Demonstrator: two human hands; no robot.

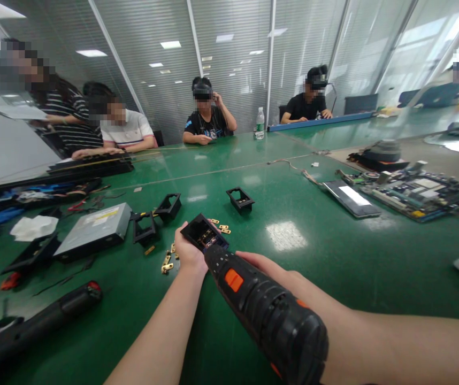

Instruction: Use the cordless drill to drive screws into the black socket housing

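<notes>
Fingers of the left hand [191,256], seen from the head, are curled round a black frame [196,226], partly hidden beneath it, and hold it tilted above the near middle of the table; the right hand [273,268] holds a black power tool [259,307] with an orange switch, one finger stretched along its right side and the others out of sight behind the body. The tool's nose meets the near right edge of the held frame, and metal glints in its hollow; the tip cannot be made out. Small brass pieces [167,264] lie on the green tabletop [358,278] to the left of the left hand, with more just beyond the frame. The surface is glossy and throws back the ceiling lights in pale patches. Farther off stand other black frames [241,200], two to the left and one to the right. On the left lie a silver drive [93,230], a white tissue [35,229] and, nearest, a second black tool [48,318]; on the right, a dark slab [350,199] and a circuit board [428,190]. Along the far edge people sit near a water bottle [260,125], one person standing at far left, before a glass wall [233,69] with blinds.
</notes>
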